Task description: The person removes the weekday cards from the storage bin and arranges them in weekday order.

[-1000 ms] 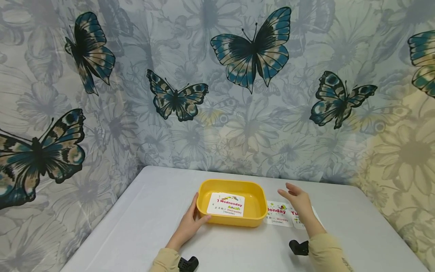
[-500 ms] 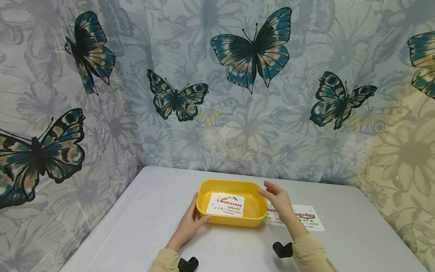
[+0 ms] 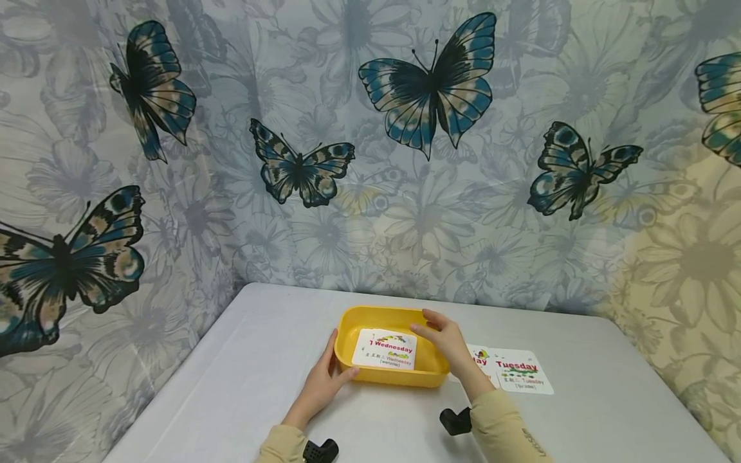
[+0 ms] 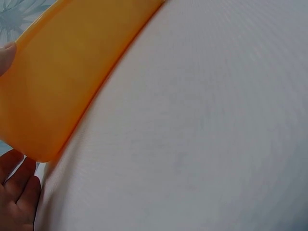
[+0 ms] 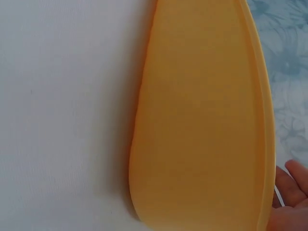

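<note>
In the head view my left hand (image 3: 320, 381) holds the left end of a yellow plastic basin (image 3: 399, 378), thumb at its front wall and fingers along its side. The left wrist view shows the thumb near the rim and the fingertips at the lower corner. A white card printed "Wednesday" (image 3: 384, 349) lies face up inside, toward the left. My right hand (image 3: 450, 344) reaches over the basin's right end, fingers extended, holding nothing visible. Right of the basin lie a "Tuesday" card (image 3: 523, 371) and a "Monday" card (image 3: 479, 355), the latter partly hidden by the right arm.
A white-covered table (image 3: 243, 360) carries everything. Behind it hangs a butterfly-patterned cloth (image 3: 370, 244). A black device sits at the left wrist (image 3: 321, 451) and another at the right wrist (image 3: 455, 422).
My right hand has moved left from above the cards to over the basin's right end, uncovering the Tuesday card. The left hand and the basin have stayed in place.
</note>
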The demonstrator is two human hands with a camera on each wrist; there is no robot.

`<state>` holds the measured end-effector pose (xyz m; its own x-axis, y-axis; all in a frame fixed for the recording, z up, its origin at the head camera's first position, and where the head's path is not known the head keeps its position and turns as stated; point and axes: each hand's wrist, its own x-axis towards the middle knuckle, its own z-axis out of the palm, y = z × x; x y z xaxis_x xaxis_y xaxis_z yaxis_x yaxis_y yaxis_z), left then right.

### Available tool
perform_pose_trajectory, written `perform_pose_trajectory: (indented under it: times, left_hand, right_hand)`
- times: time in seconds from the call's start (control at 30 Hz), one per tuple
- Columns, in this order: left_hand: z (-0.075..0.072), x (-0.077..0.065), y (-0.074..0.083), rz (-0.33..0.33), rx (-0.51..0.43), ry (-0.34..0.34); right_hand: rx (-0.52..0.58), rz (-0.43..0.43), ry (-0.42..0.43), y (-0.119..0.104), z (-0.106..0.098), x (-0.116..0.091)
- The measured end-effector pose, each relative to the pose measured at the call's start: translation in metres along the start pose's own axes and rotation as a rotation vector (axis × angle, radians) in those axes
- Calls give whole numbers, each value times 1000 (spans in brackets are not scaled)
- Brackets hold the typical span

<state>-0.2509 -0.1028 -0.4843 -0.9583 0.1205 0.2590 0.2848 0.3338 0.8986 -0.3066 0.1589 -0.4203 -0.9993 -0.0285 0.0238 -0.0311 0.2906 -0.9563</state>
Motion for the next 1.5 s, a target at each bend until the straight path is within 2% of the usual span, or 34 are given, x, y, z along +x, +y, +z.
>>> perform_pose_trajectory:
  times: [0.07, 0.13, 0.37, 0.5, 0.73, 1.07, 1.13, 1.37, 1.5]
  left_hand:
    - [-2, -2, 6, 7, -4, 2]
    - [-1, -2, 5, 5, 2, 4]
    - [3, 7, -26, -14, 43, 8]
    - [5, 9, -32, 1, 32, 4]
    - [1, -2, 4, -23, 19, -12]
    - [0, -2, 7, -17, 31, -6]
    - [0, -1, 5, -8, 30, -3]
    - [6, 9, -29, -13, 43, 12]
    - [6, 11, -33, -9, 43, 8]
  right_hand:
    - [-6, -13, -12, 1, 5, 1]
    - [0, -20, -17, 2, 10, 2]
    - [0, 8, -48, 6, 23, 8]
    - [-35, 45, -59, 9, 26, 11]
    - [5, 115, -68, 21, 25, 15]
    - [-41, 190, -40, 21, 26, 21]
    - [-38, 197, -42, 21, 27, 22]
    - [-82, 198, -40, 24, 29, 25]
    - [-110, 190, -43, 26, 30, 27]
